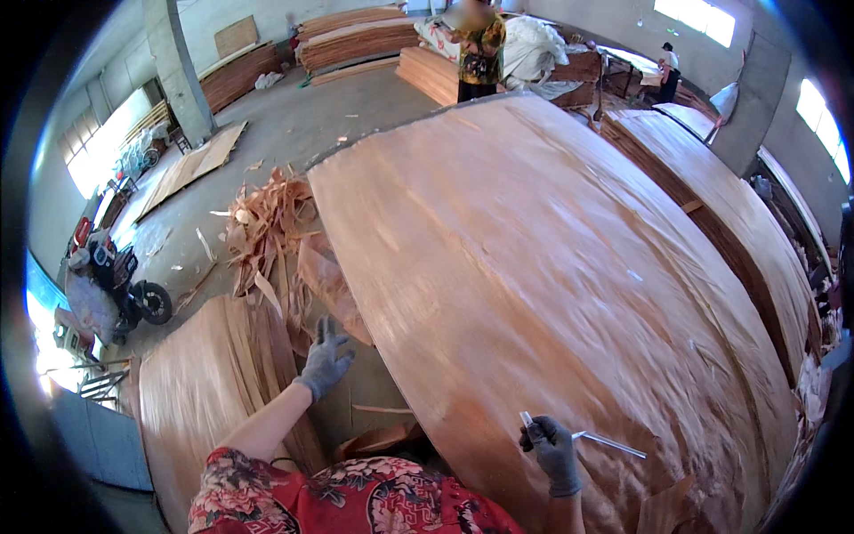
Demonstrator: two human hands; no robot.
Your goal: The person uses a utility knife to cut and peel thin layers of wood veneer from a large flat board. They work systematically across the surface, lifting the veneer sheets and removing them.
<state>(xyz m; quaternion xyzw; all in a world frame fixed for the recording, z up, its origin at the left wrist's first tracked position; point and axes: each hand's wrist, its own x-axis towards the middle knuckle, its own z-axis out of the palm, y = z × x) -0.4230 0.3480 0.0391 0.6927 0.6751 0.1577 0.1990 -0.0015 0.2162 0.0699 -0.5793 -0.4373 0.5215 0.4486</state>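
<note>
My left hand (327,362), in a grey glove, has its fingers apart and holds nothing. It is over the gap between a lower veneer stack (200,387) and the left edge of a large wood veneer sheet (480,253). The sheet covers the work surface before me, with wrinkles and darker streaks on its right part. My right hand (557,454), gloved too, is closed around a thin pale rod-like tool (614,445) above the near part of the sheet. One end of it shows past my thumb; whether it has a blade cannot be made out.
Torn veneer strips (267,220) are heaped on the floor beyond my left hand. A parked motor scooter (123,280) stands at the left, near a concrete pillar (175,67). One person (482,53) stands past the sheet's far edge. Another veneer stack (720,180) runs along the right.
</note>
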